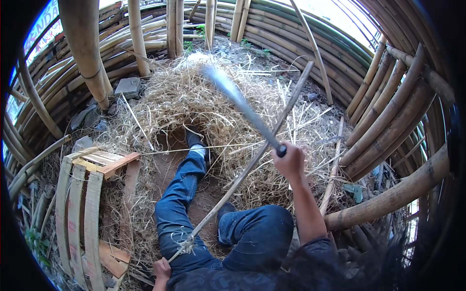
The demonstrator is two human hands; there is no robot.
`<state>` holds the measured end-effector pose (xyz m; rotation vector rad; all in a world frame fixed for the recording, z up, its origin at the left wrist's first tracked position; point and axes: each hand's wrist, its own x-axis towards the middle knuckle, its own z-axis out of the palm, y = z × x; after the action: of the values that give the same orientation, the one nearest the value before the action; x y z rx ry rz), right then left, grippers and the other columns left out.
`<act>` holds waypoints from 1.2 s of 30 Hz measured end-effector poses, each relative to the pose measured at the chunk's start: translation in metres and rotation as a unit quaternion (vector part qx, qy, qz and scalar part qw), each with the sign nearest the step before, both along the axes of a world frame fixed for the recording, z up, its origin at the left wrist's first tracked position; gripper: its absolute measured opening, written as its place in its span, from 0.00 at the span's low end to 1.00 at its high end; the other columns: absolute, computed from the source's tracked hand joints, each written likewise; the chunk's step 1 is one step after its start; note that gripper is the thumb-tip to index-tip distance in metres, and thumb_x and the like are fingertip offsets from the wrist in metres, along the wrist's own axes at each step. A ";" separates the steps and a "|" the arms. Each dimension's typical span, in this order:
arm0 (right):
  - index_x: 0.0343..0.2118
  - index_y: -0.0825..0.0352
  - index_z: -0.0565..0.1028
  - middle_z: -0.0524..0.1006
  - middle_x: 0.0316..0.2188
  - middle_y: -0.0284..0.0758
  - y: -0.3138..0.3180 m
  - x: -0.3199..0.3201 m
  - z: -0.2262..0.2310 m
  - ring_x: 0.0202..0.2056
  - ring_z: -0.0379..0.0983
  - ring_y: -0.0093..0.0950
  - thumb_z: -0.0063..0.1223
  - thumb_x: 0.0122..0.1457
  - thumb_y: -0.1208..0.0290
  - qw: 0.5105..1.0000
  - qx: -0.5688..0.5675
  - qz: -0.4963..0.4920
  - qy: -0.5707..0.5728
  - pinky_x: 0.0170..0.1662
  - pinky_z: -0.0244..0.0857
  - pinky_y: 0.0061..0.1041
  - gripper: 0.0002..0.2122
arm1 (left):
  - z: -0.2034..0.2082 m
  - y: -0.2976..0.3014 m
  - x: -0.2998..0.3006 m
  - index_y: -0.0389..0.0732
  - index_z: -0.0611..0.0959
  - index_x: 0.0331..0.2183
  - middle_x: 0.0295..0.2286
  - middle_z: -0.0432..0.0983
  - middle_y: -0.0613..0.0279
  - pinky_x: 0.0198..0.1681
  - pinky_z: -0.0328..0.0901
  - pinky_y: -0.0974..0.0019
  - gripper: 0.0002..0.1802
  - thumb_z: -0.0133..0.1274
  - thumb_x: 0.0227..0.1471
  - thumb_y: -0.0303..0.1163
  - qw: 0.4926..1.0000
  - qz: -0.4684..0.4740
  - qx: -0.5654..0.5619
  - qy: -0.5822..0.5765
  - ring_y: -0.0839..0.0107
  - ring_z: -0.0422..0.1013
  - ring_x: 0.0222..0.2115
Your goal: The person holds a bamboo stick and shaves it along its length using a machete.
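Note:
My right hand (290, 162) is closed round the dark handle of a machete (252, 116). Its long blade points up and away to the left, and the far part is smeared by motion. A long bamboo strip (228, 195) runs from my lap up to the far right, crossing the blade close to the handle; I cannot tell whether they touch. My left hand (161, 268) grips the strip's near end, beside my thigh. Curled shavings (186, 242) cling to the strip just above that hand.
Bamboo shavings (194, 99) are heaped around my outstretched leg. A wooden crate (77, 208) stands at the left. Stacked bamboo poles (310, 53) curve along the back, and upright poles (85, 48) rise at left. One thick pole (393, 196) juts in from the right.

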<state>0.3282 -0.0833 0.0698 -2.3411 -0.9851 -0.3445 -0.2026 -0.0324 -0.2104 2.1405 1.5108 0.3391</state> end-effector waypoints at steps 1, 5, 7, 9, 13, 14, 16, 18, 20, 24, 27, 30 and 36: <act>0.23 0.64 0.76 0.76 0.18 0.37 0.006 -0.010 -0.005 0.21 0.75 0.35 0.61 0.43 0.67 0.999 -0.026 0.004 -0.020 0.29 0.68 0.34 0.07 | -0.006 -0.001 -0.005 0.31 0.76 0.13 0.16 0.70 0.38 0.25 0.60 0.45 0.28 0.36 0.55 0.39 1.000 -0.007 -0.027 -0.004 0.40 0.69 0.20; 0.23 0.62 0.76 0.76 0.19 0.40 0.000 -0.017 -0.038 0.25 0.76 0.41 0.59 0.39 0.64 0.988 -0.140 0.067 0.001 0.31 0.69 0.37 0.09 | 0.007 0.002 -0.002 0.33 0.76 0.16 0.16 0.69 0.38 0.25 0.59 0.45 0.31 0.33 0.59 0.44 0.995 -0.036 -0.096 0.013 0.39 0.69 0.21; 0.22 0.63 0.76 0.77 0.19 0.42 -0.001 -0.022 -0.038 0.25 0.76 0.40 0.55 0.41 0.65 0.970 -0.213 0.112 0.005 0.32 0.70 0.37 0.08 | 0.005 0.001 -0.006 0.34 0.75 0.17 0.16 0.68 0.38 0.25 0.58 0.46 0.31 0.33 0.59 0.47 0.988 -0.029 -0.147 -0.029 0.38 0.68 0.22; 0.22 0.63 0.76 0.77 0.20 0.42 0.002 -0.019 -0.047 0.26 0.76 0.40 0.55 0.41 0.65 0.962 -0.239 0.133 0.007 0.33 0.70 0.37 0.08 | 0.009 -0.002 -0.007 0.34 0.74 0.18 0.16 0.67 0.39 0.25 0.58 0.47 0.31 0.33 0.59 0.49 0.985 -0.038 -0.162 -0.037 0.38 0.67 0.23; 0.22 0.64 0.77 0.78 0.22 0.41 0.010 -0.017 -0.054 0.28 0.77 0.39 0.55 0.40 0.65 0.929 -0.324 0.181 0.021 0.35 0.71 0.35 0.09 | -0.001 -0.001 -0.014 0.35 0.73 0.22 0.18 0.67 0.39 0.24 0.58 0.48 0.30 0.35 0.59 0.54 0.986 -0.081 -0.133 -0.054 0.38 0.67 0.25; 0.23 0.64 0.77 0.78 0.23 0.41 0.010 -0.016 -0.057 0.29 0.77 0.38 0.55 0.40 0.65 0.914 -0.352 0.199 0.022 0.35 0.71 0.35 0.09 | 0.002 -0.002 -0.015 0.36 0.73 0.23 0.18 0.68 0.39 0.24 0.58 0.48 0.30 0.35 0.58 0.55 0.986 -0.089 -0.135 -0.052 0.37 0.67 0.25; 0.23 0.65 0.77 0.78 0.24 0.41 0.012 -0.015 -0.061 0.30 0.77 0.38 0.56 0.40 0.65 0.909 -0.362 0.202 0.034 0.36 0.71 0.34 0.10 | 0.006 -0.002 -0.017 0.36 0.72 0.24 0.18 0.68 0.40 0.24 0.59 0.49 0.30 0.36 0.58 0.56 0.986 -0.099 -0.134 -0.020 0.38 0.67 0.25; 0.24 0.65 0.77 0.78 0.24 0.40 0.013 -0.013 -0.067 0.29 0.77 0.38 0.56 0.40 0.65 0.892 -0.397 0.214 0.024 0.36 0.71 0.34 0.10 | 0.015 0.000 -0.014 0.37 0.73 0.25 0.19 0.69 0.40 0.24 0.60 0.50 0.30 0.37 0.58 0.56 0.982 -0.105 -0.157 -0.024 0.39 0.68 0.25; 0.24 0.65 0.78 0.78 0.24 0.40 0.013 -0.015 -0.067 0.29 0.77 0.37 0.56 0.41 0.64 0.887 -0.408 0.212 0.027 0.35 0.71 0.34 0.10 | 0.021 0.001 -0.012 0.37 0.74 0.25 0.18 0.69 0.41 0.23 0.61 0.52 0.30 0.40 0.57 0.56 0.982 -0.102 -0.157 -0.035 0.40 0.69 0.24; 0.24 0.65 0.78 0.78 0.24 0.39 0.013 -0.018 -0.069 0.29 0.78 0.36 0.56 0.41 0.65 0.888 -0.403 0.218 0.030 0.34 0.72 0.34 0.09 | 0.023 0.003 -0.014 0.35 0.74 0.21 0.14 0.66 0.44 0.20 0.59 0.56 0.30 0.45 0.56 0.55 0.979 -0.093 -0.171 -0.066 0.45 0.67 0.18; 0.23 0.64 0.78 0.79 0.24 0.39 0.013 -0.018 -0.070 0.28 0.78 0.36 0.57 0.40 0.65 0.880 -0.423 0.214 0.030 0.35 0.72 0.34 0.09 | 0.020 0.005 -0.016 0.34 0.72 0.18 0.12 0.63 0.45 0.19 0.56 0.57 0.30 0.47 0.56 0.53 0.980 -0.104 -0.160 -0.052 0.50 0.63 0.13; 0.23 0.64 0.78 0.79 0.24 0.39 0.012 -0.019 -0.063 0.29 0.78 0.36 0.57 0.39 0.66 0.877 -0.430 0.214 0.029 0.35 0.72 0.34 0.08 | 0.019 0.004 -0.014 0.34 0.71 0.16 0.11 0.61 0.47 0.18 0.54 0.58 0.30 0.49 0.55 0.51 0.981 -0.099 -0.150 -0.077 0.53 0.58 0.12; 0.24 0.63 0.78 0.79 0.25 0.39 0.007 -0.019 -0.050 0.30 0.78 0.35 0.59 0.39 0.65 0.898 -0.403 0.175 0.007 0.36 0.71 0.33 0.10 | 0.022 0.001 -0.012 0.34 0.71 0.16 0.10 0.58 0.52 0.17 0.53 0.61 0.30 0.50 0.55 0.52 0.980 -0.075 -0.158 -0.097 0.65 0.53 0.11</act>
<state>0.3093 -0.0759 0.0198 -2.7596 -1.7575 0.2923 -0.2146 -0.0312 -0.1887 1.8961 1.1962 0.2303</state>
